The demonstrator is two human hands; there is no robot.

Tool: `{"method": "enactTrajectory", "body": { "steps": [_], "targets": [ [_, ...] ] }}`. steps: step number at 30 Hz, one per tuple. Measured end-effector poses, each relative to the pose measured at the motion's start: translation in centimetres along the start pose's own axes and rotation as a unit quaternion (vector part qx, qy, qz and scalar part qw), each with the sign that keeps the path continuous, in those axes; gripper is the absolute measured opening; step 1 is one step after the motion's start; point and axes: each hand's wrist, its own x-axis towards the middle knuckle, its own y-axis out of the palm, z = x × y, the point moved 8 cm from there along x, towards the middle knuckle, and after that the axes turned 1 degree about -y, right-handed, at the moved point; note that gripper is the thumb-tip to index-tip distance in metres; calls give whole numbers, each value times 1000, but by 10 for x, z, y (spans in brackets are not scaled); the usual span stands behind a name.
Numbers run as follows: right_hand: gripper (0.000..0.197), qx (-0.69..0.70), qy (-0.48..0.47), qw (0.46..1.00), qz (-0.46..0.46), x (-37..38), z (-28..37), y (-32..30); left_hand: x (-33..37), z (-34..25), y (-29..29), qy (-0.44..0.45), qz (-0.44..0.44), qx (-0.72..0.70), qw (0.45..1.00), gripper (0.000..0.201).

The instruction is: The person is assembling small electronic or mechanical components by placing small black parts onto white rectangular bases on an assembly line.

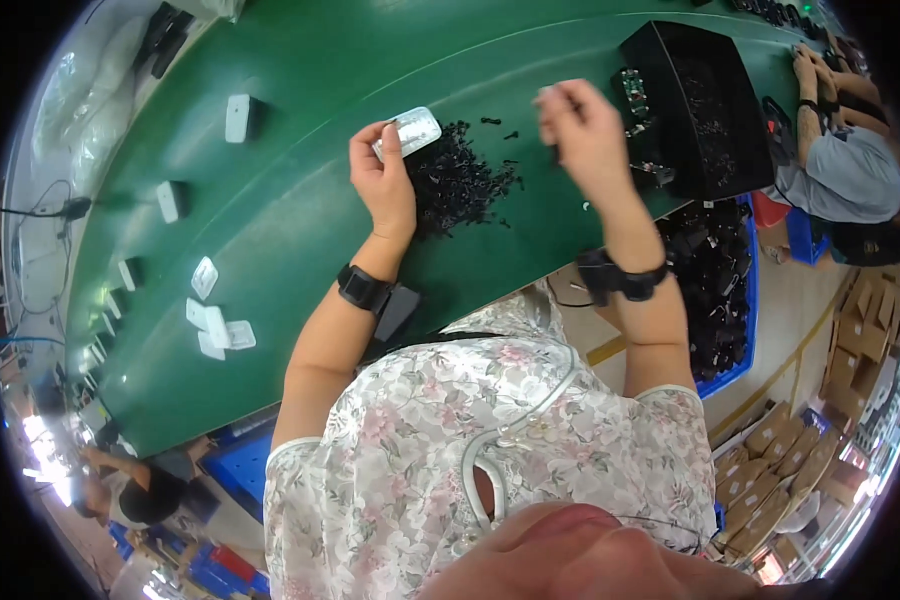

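A white, shallow plastic cover [418, 130] with rounded corners rests in my left hand [382, 185], which is closed on its near left edge with the thumb on top. Its open inner side faces up. Below and right of it, a heap of small black plastic parts [460, 190] lies on the green table, with a few loose black pieces [490, 121] around it. My right hand [585, 135] is raised to the right of the heap, fingers curled and slightly blurred. What it holds, if anything, is too small to make out.
At the right stands a black bin [670, 110] with small circuit boards [634, 92] along its left side. A blue crate [748, 300] of black parts sits below the table edge. Several white covers [215, 325] and upright white units [238, 118] lie left. A co-worker [850, 165] sits far right.
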Motion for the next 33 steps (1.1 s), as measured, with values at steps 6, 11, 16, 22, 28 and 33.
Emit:
{"method": "enactTrajectory", "body": {
  "steps": [6, 11, 16, 22, 28, 33],
  "targets": [
    [17, -220, -100, 970, -12, -12, -13, 71, 2, 2, 15, -3, 13, -31, 999, 20],
    [17, -380, -162, 911, 2, -29, 7, 77, 7, 2, 4, -27, -11, -78, 997, 21],
    [15, -350, -202, 914, -31, -31, 26, 58, 11, 4, -13, -19, -36, -51, 998, 21],
    [39, -149, -86, 985, -31, -6, -31, 36, 5, -2, 16, -12, -11, -67, 998, 18],
    [37, -10, -101, 993, 53, -22, -21, 82, 5, -5, 27, -11, 16, -39, 999, 20],
    [26, -66, -144, 987, -14, -18, -18, 61, 20, -3, -2, 5, -36, 7, 999, 24]
  ]
}}
